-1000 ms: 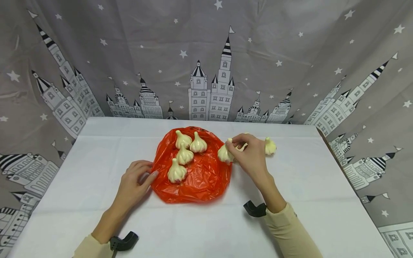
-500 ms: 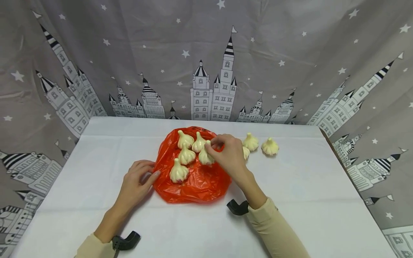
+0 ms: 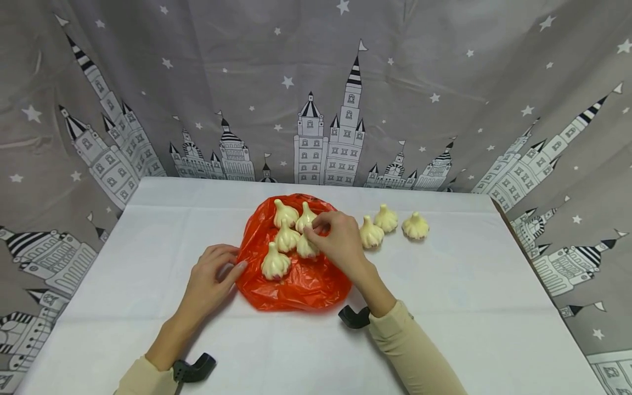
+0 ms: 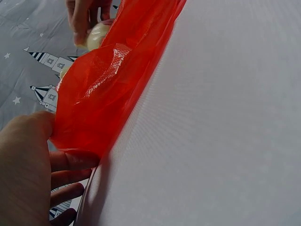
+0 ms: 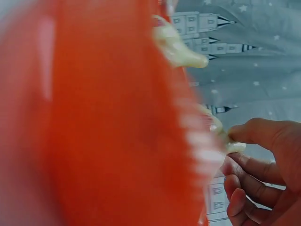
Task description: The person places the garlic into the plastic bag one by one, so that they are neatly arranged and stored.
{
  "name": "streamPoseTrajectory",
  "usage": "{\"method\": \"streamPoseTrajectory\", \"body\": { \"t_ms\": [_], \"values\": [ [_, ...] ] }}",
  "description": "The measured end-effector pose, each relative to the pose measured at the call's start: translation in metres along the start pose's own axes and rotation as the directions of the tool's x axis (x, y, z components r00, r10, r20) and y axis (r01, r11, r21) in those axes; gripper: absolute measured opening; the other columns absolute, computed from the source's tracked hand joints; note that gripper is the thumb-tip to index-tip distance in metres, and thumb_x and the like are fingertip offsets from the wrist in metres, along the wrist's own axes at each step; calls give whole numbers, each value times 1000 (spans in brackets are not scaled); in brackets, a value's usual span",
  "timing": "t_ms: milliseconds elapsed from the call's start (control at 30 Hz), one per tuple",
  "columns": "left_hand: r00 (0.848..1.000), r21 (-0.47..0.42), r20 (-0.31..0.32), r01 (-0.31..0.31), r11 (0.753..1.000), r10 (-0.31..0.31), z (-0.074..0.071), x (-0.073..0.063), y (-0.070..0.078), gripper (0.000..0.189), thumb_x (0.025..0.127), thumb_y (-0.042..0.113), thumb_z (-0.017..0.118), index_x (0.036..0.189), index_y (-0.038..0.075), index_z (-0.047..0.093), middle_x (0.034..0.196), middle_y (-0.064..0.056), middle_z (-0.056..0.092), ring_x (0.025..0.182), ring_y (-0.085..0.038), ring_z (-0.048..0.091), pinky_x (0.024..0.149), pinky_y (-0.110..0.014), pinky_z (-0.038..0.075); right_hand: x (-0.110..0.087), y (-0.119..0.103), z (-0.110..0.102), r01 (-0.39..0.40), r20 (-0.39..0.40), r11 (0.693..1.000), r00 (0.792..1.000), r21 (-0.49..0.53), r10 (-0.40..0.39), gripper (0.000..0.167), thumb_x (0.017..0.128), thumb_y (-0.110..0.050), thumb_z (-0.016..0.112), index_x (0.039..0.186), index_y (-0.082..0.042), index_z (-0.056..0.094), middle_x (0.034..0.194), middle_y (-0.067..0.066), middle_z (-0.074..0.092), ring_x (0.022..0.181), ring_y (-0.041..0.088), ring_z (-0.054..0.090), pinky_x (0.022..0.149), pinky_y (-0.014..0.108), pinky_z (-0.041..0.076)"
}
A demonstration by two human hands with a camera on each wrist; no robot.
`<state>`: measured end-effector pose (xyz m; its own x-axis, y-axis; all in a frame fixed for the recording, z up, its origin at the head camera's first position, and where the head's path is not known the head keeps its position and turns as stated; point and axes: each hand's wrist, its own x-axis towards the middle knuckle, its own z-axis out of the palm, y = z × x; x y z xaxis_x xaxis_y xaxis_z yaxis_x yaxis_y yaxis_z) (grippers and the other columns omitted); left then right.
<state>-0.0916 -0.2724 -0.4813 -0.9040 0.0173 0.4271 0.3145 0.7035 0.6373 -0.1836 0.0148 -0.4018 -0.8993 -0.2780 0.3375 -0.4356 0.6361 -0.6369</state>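
A red plastic bag point(image 3: 316, 285) lies spread with its mouth upward in the head view. Inside it sit several cream garlic bulbs point(image 3: 275, 263) with pinkish bases. My left hand point(image 3: 209, 277) pinches the bag's left rim between thumb and index finger; the left wrist view shows the thumb point(image 4: 37, 123) on the rim. Over the bag's right side, my right hand point(image 3: 342, 241) holds a garlic bulb point(image 3: 306, 248) by its stem, among the others. That grip on the stem point(image 5: 237, 147) also shows in the right wrist view, where the bag is blurred.
Three more garlic bulbs stand right of the bag: a near one point(image 3: 371, 235), a middle one point(image 3: 386, 218) and a far-right one point(image 3: 416, 226). The white-covered table point(image 3: 469, 307) ends at a grey castle-print curtain point(image 3: 247, 71) behind.
My right hand has carried the garlic bulb leftward from the bag's right rim to beside the bulbs inside. Three bulbs on the table are now uncovered. The left hand keeps its place.
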Motion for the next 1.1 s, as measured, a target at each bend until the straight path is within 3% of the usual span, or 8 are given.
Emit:
{"method": "streamPoseTrajectory", "body": {
  "t_ms": [200, 467, 800, 1100],
  "values": [
    [1000, 1, 0, -2, 1000, 2, 0, 0, 0, 8, 91, 11, 80, 86, 9, 73, 117, -12, 74, 120, -31, 60, 102, -63, 49, -2, 8, 10, 7, 46, 999, 999, -46, -5, 17, 91, -29, 83, 87, -13, 79, 73, -4, 70, 67, 10, 59, 64, 28, 47],
    [1000, -2, 1, -3, 1000, 3, 0, 1, 1, 9, 92, 12, 79, 87, 9, 73, 117, -13, 74, 121, -32, 59, 102, -64, 49, -2, 6, 6, 0, 57, 999, 998, -41, 2, 21, 91, -33, 84, 90, -13, 80, 79, -2, 74, 71, 15, 62, 67, 29, 48],
    [1000, 1, 4, 3, 1000, -3, 0, 0, 0, 9, 92, 12, 79, 86, 10, 73, 118, -12, 74, 121, -31, 60, 102, -64, 50, -2, 13, -9, 21, -60, 1000, 998, 9, -21, 19, 97, -29, 77, 92, -11, 81, 77, 0, 72, 70, 19, 62, 66, 30, 48],
    [1000, -15, -10, -21, 1000, 21, 1, 0, -4, 9, 92, 11, 80, 86, 10, 73, 117, -11, 74, 121, -30, 60, 101, -60, 48, -10, 32, -25, 14, -192, 1000, 981, -3, -14, 8, 94, -16, 78, 94, -8, 81, 84, 4, 76, 71, 21, 65, 60, 27, 47]
  ]
}}
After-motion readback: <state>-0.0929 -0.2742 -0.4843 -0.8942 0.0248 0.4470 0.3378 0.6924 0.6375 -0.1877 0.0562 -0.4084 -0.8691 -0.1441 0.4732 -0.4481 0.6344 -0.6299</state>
